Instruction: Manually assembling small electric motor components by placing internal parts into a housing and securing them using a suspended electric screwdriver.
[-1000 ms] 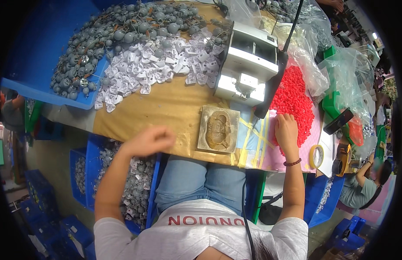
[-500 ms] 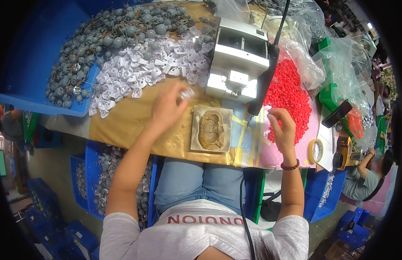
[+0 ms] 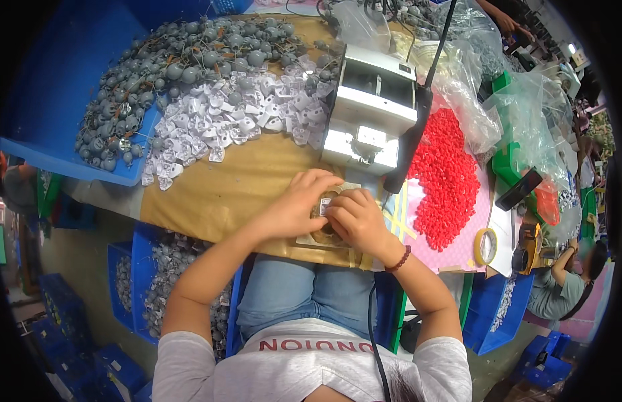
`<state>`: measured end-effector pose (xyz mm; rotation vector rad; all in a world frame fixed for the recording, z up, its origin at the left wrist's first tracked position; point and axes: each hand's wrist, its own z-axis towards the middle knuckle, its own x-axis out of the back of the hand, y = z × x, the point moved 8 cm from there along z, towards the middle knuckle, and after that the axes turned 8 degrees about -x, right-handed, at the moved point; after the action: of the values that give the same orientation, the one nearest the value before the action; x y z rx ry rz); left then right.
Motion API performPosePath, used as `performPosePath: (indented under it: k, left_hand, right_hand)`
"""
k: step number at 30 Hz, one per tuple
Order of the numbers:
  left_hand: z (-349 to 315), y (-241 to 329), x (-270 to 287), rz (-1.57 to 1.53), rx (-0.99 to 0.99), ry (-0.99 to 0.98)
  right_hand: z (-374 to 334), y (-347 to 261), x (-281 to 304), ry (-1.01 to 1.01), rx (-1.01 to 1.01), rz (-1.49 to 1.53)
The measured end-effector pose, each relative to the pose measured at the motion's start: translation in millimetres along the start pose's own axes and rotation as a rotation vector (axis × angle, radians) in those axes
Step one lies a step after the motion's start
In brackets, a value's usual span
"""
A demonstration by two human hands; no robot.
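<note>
Both hands meet over a square mould-like block with a hollowed recess, near the table's front edge. Between my fingers a small white plastic part shows at the recess. My left hand is closed around it from the left, thumb and fingers on either side. From the right, my right hand presses bent, pinched fingertips against the part's edge; whether they hold a smaller piece is hidden. Behind the hands lie a pile of similar white parts and, on the right, a heap of small red pieces.
A white box-shaped machine stands behind the block, with a black stick-shaped corded tool along its right side. Grey balls with wires spill from a blue bin at left. A tape roll and a phone lie right.
My left hand has brought a white part from near the pile down to the block. My right hand has moved left from beside the red heap to meet it.
</note>
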<state>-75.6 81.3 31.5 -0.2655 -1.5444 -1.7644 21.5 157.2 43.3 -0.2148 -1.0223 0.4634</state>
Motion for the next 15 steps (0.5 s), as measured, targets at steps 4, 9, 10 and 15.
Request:
performPosePath:
  k: [4, 9, 10, 15]
  left_hand:
    - [44.5, -34.7, 59.6, 0.046, 0.026, 0.155]
    - [134.0, -83.9, 104.8, 0.513, -0.134, 0.488]
    - [149.7, -91.4, 106.9, 0.584, -0.11, 0.499]
    - [199.8, -137.4, 94.8, 0.828, 0.17, 0.316]
  right_hand:
    - [-5.9, -1.1, -4.3, -0.045, -0.081, -0.011]
    - [-15.4, 4.8, -5.7, -0.012, -0.172, 0.038]
    - [-16.4, 6.2, -6.6, -0.003, -0.184, 0.052]
    - [-17.0, 6.9, -10.4, -0.035, -0.221, 0.068]
